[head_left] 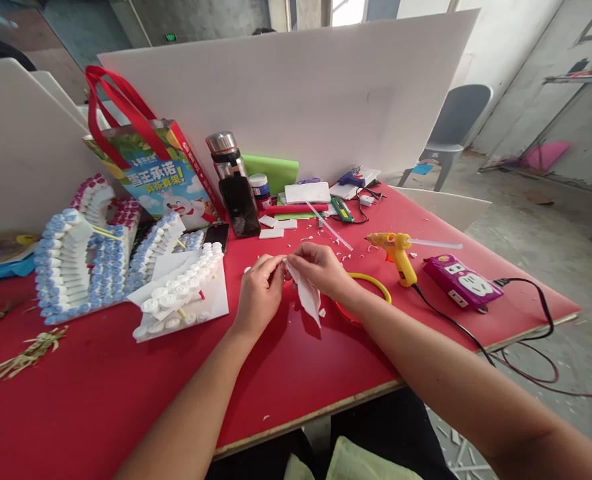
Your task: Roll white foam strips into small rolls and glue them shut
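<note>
A strip of thin white paper (306,298) hangs down from between my hands, its pointed lower end just above the red table (276,373). My left hand (261,288) pinches the strip's top end, thumb and forefinger together. My right hand (321,268) is closed on the same end, fingertips meeting those of the left. What exactly lies between the fingertips is hidden. Left of my hands lies a white board piece (216,293) carrying rows of white rolled rosettes (176,291). Behind it stand blue-and-white rosette pieces (66,267). A yellow and red ring (376,281) lies partly under my right forearm.
To the right are a yellow glue gun (401,257) and a purple power strip (461,281) with cables. A black phone (241,207) leans on a steel-topped bottle (223,145). A printed bag (166,173) and large white board (301,107) stand behind; white scraps litter the table.
</note>
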The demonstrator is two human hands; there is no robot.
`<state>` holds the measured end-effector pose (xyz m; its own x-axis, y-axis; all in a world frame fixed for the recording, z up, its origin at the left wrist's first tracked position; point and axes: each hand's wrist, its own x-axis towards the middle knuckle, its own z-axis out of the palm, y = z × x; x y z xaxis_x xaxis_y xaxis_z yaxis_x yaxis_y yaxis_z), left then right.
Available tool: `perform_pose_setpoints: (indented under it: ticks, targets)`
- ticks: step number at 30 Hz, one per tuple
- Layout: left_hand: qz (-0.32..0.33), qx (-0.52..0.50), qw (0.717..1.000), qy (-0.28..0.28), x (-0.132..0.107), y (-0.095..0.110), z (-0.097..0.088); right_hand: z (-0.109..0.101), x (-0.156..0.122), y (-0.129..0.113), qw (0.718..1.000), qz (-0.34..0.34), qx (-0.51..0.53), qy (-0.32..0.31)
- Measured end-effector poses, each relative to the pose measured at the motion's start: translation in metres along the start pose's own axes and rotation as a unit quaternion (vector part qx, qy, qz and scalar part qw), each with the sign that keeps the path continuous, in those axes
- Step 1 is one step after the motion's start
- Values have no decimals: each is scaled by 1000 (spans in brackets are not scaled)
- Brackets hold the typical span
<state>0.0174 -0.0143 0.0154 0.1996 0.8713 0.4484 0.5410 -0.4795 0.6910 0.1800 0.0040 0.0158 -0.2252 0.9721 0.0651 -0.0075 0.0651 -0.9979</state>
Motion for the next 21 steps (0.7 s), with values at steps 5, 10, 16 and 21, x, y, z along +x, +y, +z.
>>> perform_pose_setpoints:
  ticks: [5,10,16,21]
  targets:
    - [-11,-37,999,21,2,2,-4,-4,2,-8,944,180,264,-83]
    - [5,-26,1000,18,2,2,-4,-7,4,-5,917,207,318,-118]
    - [-17,-59,998,17,2,0,-4,-7,2,-6,930,189,297,-103]
    - [-35,-83,995,30,2,-7,-1,-3,1,-4,959,141,235,-64]
